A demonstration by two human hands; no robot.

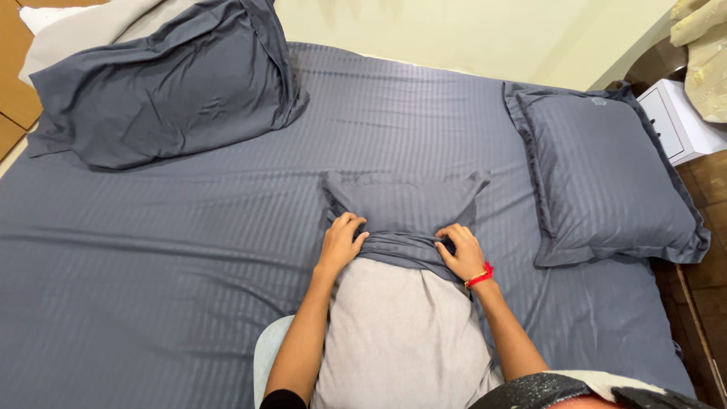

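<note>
So far left there's a big dark grey pillow (163,83) slumped up in the corner of the bed, with a pale light-grey bit of bedding (79,26) poking out behind it. The whole bed is covered with a grey-blue striped sheet (151,265), a few creases in it but mostly flat.

Middle of the shot is where the action is. The left hand (342,241) is clamped shut on the bunched-up opening of a grey pillowcase (405,204), fingers curled over the gathered edge, thumb tucked under by the looks of it. The pillowcase sits about halfway onto a light grey bare pillow (401,333), which lies on the bed right in front of the person, the covered end pointing away and the bare end toward the camera. The 2 far corners of the case stick up like little ears.

The right hand (460,252) grips the same gathered edge on the other side, closed on the fabric, with a red thread bracelet (480,277) on the wrist.

Further right, a second grey pillow (606,178) with a flanged border lies flat near the bed's edge, well apart from the hands. Past it there's a white bedside unit (678,121) and some cream fabric (708,53) in the top corner
</note>
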